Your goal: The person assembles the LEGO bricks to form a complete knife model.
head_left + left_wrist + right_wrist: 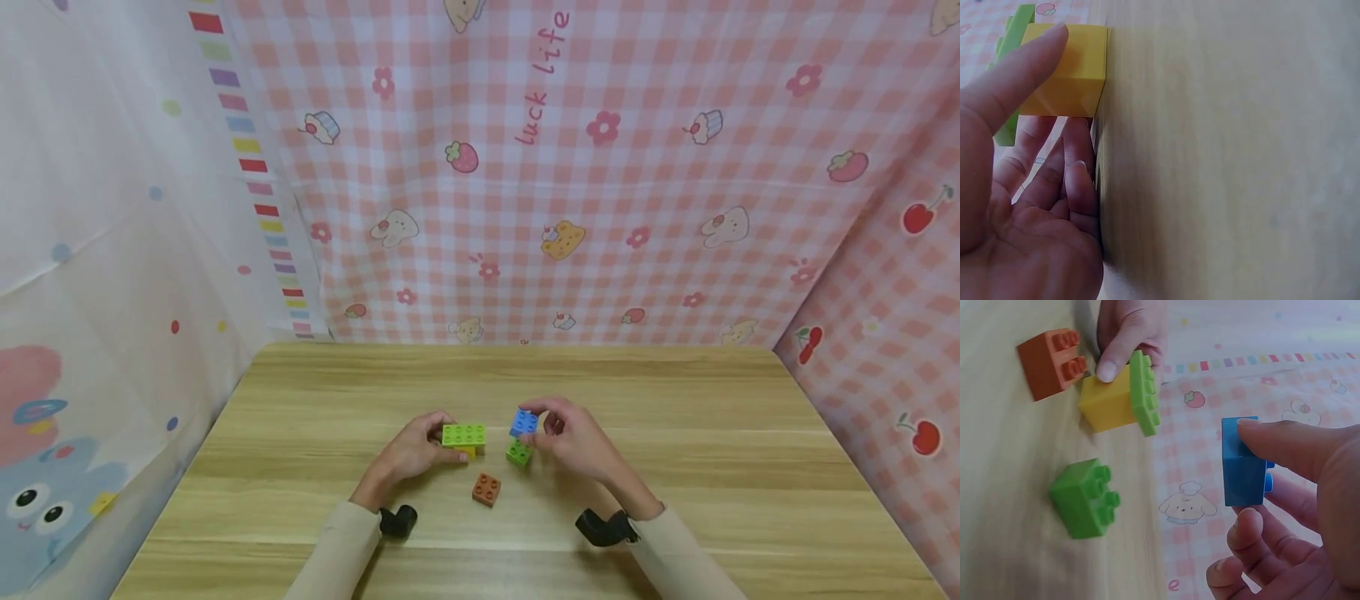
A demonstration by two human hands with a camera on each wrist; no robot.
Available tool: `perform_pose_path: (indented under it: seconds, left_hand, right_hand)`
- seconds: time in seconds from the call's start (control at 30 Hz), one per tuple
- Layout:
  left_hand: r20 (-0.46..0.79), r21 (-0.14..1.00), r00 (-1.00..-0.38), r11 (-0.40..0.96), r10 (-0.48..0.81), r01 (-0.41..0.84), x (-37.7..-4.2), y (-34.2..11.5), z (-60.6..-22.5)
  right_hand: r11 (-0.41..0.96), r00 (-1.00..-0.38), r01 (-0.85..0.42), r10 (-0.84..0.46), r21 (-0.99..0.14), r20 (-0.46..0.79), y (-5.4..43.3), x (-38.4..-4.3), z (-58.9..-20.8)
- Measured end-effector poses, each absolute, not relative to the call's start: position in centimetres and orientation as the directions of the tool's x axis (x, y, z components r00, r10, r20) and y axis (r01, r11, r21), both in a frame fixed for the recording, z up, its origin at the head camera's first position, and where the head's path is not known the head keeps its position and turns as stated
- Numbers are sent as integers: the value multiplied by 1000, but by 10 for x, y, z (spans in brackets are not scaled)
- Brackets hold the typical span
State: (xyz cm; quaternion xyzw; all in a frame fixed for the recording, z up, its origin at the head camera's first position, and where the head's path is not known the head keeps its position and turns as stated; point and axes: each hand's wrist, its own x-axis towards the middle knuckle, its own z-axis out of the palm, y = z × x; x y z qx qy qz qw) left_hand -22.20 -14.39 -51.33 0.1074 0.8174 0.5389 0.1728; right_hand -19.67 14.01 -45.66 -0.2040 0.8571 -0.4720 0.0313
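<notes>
A flat light-green building plate (464, 434) sits on top of a yellow block (1079, 72). My left hand (415, 447) holds this pair at the table, the thumb across the yellow block and the other fingers behind it. In my right hand (573, 437) a blue block (1244, 472) is pinched between thumb and fingers, raised above the table. Below the blue block, a green block (1085, 497) stands on the wood with its studs up. An orange-brown block (486, 489) lies nearer to me, between the two hands.
The wooden table (675, 392) extends to both sides of the hands. A pink checked cloth (525, 192) hangs along its back edge, with more cloth at left and right. A black strap-mounted piece (606, 528) is on each wrist.
</notes>
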Motion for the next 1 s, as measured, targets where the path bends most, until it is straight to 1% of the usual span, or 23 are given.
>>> perform_pose_path:
  seconds: [0.13, 0.33, 0.53, 0.77, 1.0]
  left_hand:
    - [-169, 921, -917, 390, 361, -16, -222, -145, -514]
    - [-157, 920, -918, 391, 365, -1, -223, -145, -515]
    - [-146, 922, -915, 387, 376, 12, -223, -143, -514]
    - [-139, 926, -915, 377, 380, 15, -222, -143, -514]
    - [-147, 922, -922, 386, 358, 3, -221, -143, -513]
  right_hand:
    - [484, -922, -301, -367, -822, 121, 130, -203, -450]
    - [474, -910, -315, -396, -822, 121, 112, -213, -449]
    - [438, -889, -352, -433, -827, 149, 96, -218, -452]
    - [446, -893, -343, -429, -827, 139, 85, -223, -456]
    - [451, -892, -346, -429, -823, 140, 76, -227, -460]
